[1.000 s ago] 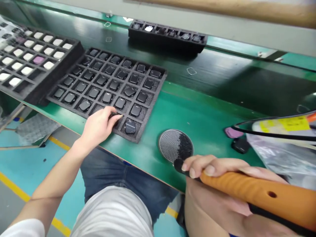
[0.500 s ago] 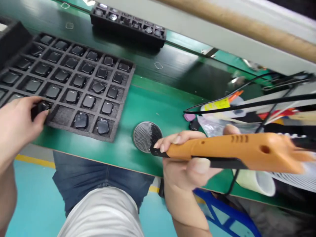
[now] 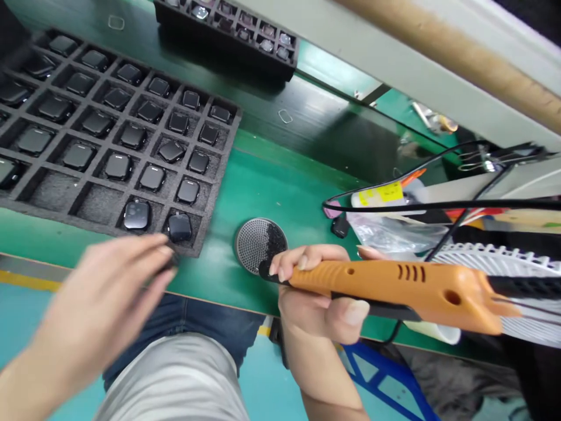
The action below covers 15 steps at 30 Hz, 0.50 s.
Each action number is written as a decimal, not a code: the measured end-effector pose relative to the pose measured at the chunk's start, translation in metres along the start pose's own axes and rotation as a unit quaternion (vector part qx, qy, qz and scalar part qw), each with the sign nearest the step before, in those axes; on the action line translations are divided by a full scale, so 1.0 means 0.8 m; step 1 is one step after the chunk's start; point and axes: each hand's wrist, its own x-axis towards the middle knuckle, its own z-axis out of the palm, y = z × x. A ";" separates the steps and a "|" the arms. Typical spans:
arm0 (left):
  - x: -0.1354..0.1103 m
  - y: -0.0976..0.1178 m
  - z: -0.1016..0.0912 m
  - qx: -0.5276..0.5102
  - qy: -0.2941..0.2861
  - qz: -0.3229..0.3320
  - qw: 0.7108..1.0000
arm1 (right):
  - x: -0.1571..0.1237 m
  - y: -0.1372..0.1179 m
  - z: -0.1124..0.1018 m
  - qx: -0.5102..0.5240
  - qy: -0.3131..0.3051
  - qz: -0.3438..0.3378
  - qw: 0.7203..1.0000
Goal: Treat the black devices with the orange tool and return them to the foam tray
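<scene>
My left hand [image 3: 111, 292], blurred by motion, is in front of the foam tray's near edge with its fingers pinched on a dark watch case [image 3: 172, 261], mostly hidden by the fingers. Beside it, the black foam tray [image 3: 103, 199] holds rows of dark smartwatch cases [image 3: 136, 214]. Two adjoining compartments in its front row have nothing in them. My right hand [image 3: 322, 292] is wrapped around an orange handheld tool [image 3: 372, 278] with vent slots and a black trigger strip. A round perforated grey disc [image 3: 254, 245], partly black, lies by the tool's black end; whether they touch I cannot tell.
Another black divided tray [image 3: 228, 52] with shiny pieces stands at the back. A black cable [image 3: 438, 207] crosses the right side, over a clear plastic bag [image 3: 385, 231] and a yellow-labelled bottle [image 3: 379, 195]. A white shelf edge [image 3: 394, 76] overhangs the back.
My left hand has lifted a watch case from the tray's front row and carried it right, towards the disc. The right hand and orange tool have shifted slightly left and down in view.
</scene>
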 end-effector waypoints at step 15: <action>0.004 0.049 0.136 -0.034 -0.049 0.117 0.991 | -0.003 -0.020 0.002 -0.018 -0.026 0.014 0.999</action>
